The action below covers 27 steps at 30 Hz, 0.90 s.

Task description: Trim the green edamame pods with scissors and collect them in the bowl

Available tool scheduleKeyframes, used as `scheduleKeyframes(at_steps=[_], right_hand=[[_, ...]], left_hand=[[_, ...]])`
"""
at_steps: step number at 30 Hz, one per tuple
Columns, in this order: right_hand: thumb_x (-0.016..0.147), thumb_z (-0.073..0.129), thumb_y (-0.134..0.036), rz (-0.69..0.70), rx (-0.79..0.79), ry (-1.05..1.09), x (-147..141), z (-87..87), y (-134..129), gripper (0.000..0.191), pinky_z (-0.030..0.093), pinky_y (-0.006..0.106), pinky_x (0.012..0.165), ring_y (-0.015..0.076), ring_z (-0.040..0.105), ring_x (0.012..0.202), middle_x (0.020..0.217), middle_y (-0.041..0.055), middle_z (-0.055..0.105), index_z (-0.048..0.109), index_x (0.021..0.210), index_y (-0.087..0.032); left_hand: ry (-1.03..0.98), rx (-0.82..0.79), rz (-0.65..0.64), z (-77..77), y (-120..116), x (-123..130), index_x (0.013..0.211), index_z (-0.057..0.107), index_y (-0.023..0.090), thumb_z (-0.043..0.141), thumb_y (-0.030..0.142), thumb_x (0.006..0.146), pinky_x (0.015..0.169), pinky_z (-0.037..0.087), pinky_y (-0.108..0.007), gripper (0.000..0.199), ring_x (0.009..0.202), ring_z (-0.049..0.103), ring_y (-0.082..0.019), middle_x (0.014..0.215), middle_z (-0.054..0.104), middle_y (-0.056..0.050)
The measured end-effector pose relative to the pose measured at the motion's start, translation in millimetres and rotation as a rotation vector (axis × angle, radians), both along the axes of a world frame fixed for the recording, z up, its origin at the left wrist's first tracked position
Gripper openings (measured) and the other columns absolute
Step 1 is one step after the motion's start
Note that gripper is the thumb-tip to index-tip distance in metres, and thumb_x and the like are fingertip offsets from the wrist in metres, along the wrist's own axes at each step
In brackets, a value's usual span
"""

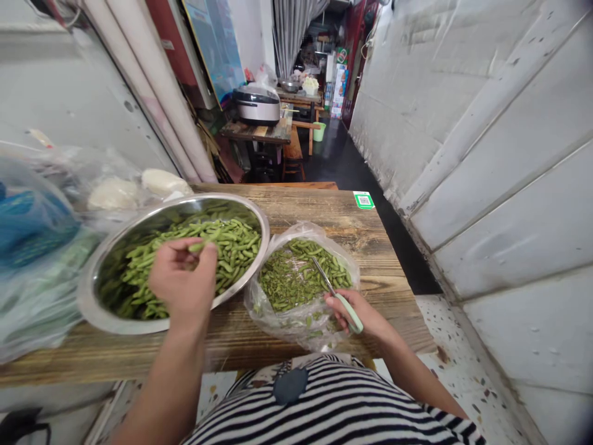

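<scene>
Scissors [346, 308] are held in the right hand [369, 315] over a clear bag [260, 314] of green pods [288, 285], and one pod [197, 247] is pinched in the left hand [185, 281] — above a big metal bowl [265, 233] of more pods [236, 244] — while a rice cooker [258, 110] is seen on a far table [241, 131].
</scene>
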State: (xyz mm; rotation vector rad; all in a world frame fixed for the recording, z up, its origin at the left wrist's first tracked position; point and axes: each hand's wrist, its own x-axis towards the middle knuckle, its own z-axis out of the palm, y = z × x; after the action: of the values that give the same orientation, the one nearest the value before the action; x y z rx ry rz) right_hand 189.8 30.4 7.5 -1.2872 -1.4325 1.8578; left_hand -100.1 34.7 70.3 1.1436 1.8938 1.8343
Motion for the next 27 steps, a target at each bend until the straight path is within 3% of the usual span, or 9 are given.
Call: scheduleKeyframes(at_steps=[2,4,5,8,9,12,14,22,27], right_hand=[[0.077,0.061,-0.055,-0.023,-0.006,0.022,4.3,-2.5,0.4,0.040,0.036,0.017,0.034,0.0059,0.040,0.037,0.052,-0.0073,0.046,0.056,0.086,-0.016],[0.077,0.061,-0.054,-0.049,0.005,0.032,6.6,-5.2,0.4,0.039,0.037,0.017,0.035,0.0064,0.041,0.038,0.052,-0.0072,0.045,0.055,0.085,-0.017],[0.078,0.060,-0.055,-0.057,0.017,0.032,7.0,-6.1,0.5,0.039,0.037,0.017,0.034,0.0067,0.041,0.038,0.052,-0.0072,0.045,0.055,0.084,-0.017],[0.078,0.059,-0.056,-0.053,0.050,0.005,6.7,-5.6,0.2,0.040,0.036,0.017,0.033,0.0067,0.039,0.037,0.049,-0.0074,0.043,0.053,0.081,-0.017],[0.077,0.059,-0.056,-0.048,0.050,-0.007,6.5,-4.4,-0.1,0.041,0.036,0.017,0.032,0.0066,0.038,0.036,0.049,-0.0075,0.043,0.053,0.080,-0.016],[0.076,0.060,-0.057,-0.041,0.044,-0.033,6.7,-0.6,-2.4,0.042,0.036,0.017,0.032,0.0062,0.038,0.036,0.048,-0.0081,0.042,0.053,0.080,-0.016],[0.076,0.060,-0.057,-0.038,0.045,-0.041,7.5,0.8,-4.6,0.042,0.036,0.016,0.033,0.0062,0.038,0.036,0.047,-0.0083,0.042,0.052,0.080,-0.016],[0.074,0.062,-0.058,-0.065,-0.019,-0.044,4.7,2.1,-9.8,0.044,0.033,0.016,0.033,0.0063,0.037,0.039,0.050,-0.0088,0.042,0.053,0.085,-0.017],[0.075,0.061,-0.058,-0.031,0.009,-0.064,1.1,3.1,-8.8,0.043,0.034,0.017,0.034,0.0072,0.038,0.039,0.048,-0.0086,0.041,0.054,0.085,-0.017]], left_hand=[[0.413,0.019,0.156,10.5,4.1,-10.1,0.105,0.060,0.021,0.068,0.028,0.069,0.100,0.035,-0.048,0.038,0.114,0.050,-0.030,0.114,0.061,-0.006],[0.651,0.065,0.136,7.3,4.7,1.2,0.111,0.060,0.019,0.070,0.025,0.067,0.109,0.023,-0.051,0.046,0.128,0.037,-0.034,0.132,0.050,-0.009],[0.681,0.081,0.023,-0.2,4.6,13.7,0.111,0.061,0.020,0.067,0.023,0.070,0.109,0.024,-0.049,0.042,0.128,0.039,-0.032,0.132,0.052,-0.008],[0.681,-0.047,-0.603,-38.2,10.0,61.2,0.105,0.066,0.022,0.050,0.014,0.081,0.098,0.040,-0.040,0.029,0.104,0.059,-0.023,0.108,0.067,-0.008],[0.667,-0.141,-0.678,-52.1,15.2,75.4,0.104,0.067,0.020,0.045,0.012,0.083,0.094,0.042,-0.038,0.031,0.100,0.060,-0.023,0.105,0.068,-0.010],[0.760,-0.407,-0.694,-83.3,38.9,100.7,0.100,0.068,0.014,0.045,0.008,0.080,0.091,0.042,-0.039,0.030,0.098,0.059,-0.027,0.099,0.068,-0.015],[0.819,-0.526,-0.686,-92.3,55.2,103.9,0.092,0.069,0.012,0.048,0.010,0.079,0.090,0.041,-0.040,0.025,0.097,0.059,-0.029,0.095,0.067,-0.018],[0.769,-0.645,-0.733,-90.2,66.0,88.9,0.075,0.068,0.016,0.059,0.017,0.075,0.074,0.044,-0.032,0.009,0.079,0.063,-0.025,0.078,0.068,-0.011],[0.675,-0.586,-0.731,-91.9,57.4,88.3,0.088,0.069,0.015,0.056,0.014,0.076,0.078,0.044,-0.031,0.017,0.082,0.063,-0.022,0.086,0.070,-0.010]])
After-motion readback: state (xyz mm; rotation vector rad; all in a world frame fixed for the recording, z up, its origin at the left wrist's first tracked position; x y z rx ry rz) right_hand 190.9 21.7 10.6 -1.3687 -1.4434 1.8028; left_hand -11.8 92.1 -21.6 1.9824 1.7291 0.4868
